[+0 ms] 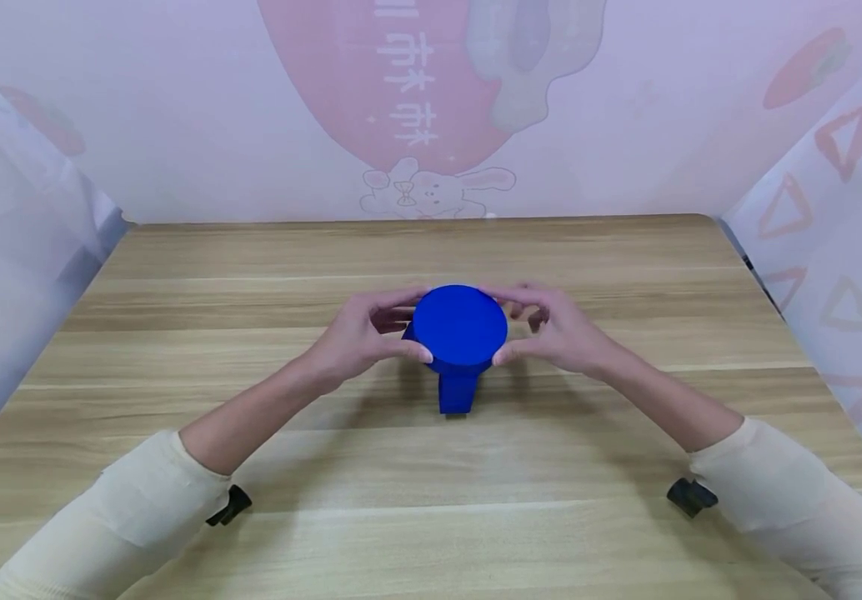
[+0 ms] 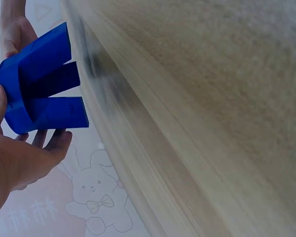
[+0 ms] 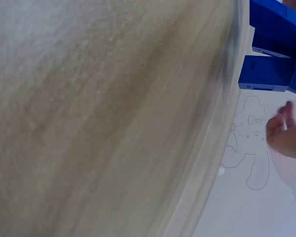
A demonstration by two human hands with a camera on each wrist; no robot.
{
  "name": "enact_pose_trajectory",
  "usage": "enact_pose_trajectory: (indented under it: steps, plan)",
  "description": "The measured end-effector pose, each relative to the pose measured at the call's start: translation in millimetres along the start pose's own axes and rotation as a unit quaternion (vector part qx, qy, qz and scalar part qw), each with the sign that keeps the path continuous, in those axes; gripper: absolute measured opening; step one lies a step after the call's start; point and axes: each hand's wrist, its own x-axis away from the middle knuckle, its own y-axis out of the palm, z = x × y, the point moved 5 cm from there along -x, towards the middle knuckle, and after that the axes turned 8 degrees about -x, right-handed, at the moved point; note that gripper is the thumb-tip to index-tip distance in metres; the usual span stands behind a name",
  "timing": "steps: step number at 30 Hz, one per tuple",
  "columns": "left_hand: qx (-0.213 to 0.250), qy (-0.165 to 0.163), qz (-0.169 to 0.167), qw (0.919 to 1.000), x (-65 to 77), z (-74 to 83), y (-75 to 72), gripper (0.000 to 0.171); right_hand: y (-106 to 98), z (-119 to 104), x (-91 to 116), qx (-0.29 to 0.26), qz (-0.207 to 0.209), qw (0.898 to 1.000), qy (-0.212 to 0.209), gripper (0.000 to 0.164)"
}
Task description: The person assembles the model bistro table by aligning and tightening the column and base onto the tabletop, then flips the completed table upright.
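Note:
A small blue stool (image 1: 461,325) with a round flat top and thick legs is upright at the middle of the table. In the left wrist view, three legs of the stool (image 2: 52,79) show beneath its rim. My left hand (image 1: 359,333) holds the left side of the top, thumb at the front and fingers behind. From the right, my right hand (image 1: 558,329) grips the rim between thumb and index finger, its other fingers off the stool. In the right wrist view the stool (image 3: 271,71) is cut off by the frame edge. Whether the leg ends touch the table I cannot tell.
The wood-grain table (image 1: 446,500) spreads around the stool. Behind it hangs a pale printed backdrop (image 1: 213,125) with a rabbit drawing, and similar sheets flank both sides. Dark wrist-worn pieces (image 1: 692,497) show beneath each sleeve.

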Motion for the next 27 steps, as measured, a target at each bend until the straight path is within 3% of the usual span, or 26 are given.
enact_pose_trajectory:
  steps: [10, 27]
  plan:
    - [0.031, -0.027, -0.008, 0.9991, -3.8, -7.6, 1.7, 0.075, 1.8, 2.3, -2.4, -0.028, -0.012, 0.999, 0.024, 0.081]
    - [0.036, -0.035, -0.022, 0.9985, -7.3, -21.3, 4.3, 0.074, 5.2, 12.4, -5.8, -0.039, -0.024, 0.998, 0.042, 0.082]
